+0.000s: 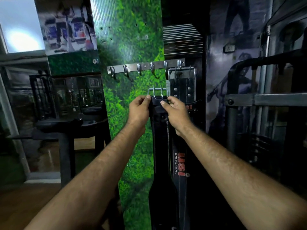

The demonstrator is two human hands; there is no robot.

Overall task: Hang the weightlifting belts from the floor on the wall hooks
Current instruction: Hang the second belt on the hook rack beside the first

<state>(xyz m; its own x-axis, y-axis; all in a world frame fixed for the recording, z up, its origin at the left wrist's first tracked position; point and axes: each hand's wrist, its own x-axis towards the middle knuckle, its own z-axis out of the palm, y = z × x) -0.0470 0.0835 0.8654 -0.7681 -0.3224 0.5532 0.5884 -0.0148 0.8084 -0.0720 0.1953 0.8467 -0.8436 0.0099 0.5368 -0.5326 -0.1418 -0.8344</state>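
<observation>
In the head view the left hand (139, 108) and right hand (176, 109) pinch a black belt (162, 146) just under its steel buckle (157, 92), below the hook rail (146, 67), the stiff, likely heavy strap best held there, with free hooks (152, 68) above beside a hung belt (182, 87).

A single wide-angle camera worn on the person's head looks forward and slightly down along both outstretched forearms at a green leaf-patterned wall panel (132, 47), close enough that the metal hook rail (146, 66) sits just above the picture's middle. The left hand (139, 108) and right hand (176, 110) meet near the centre. Straight lines bow at the edges; no second view exists.
</observation>
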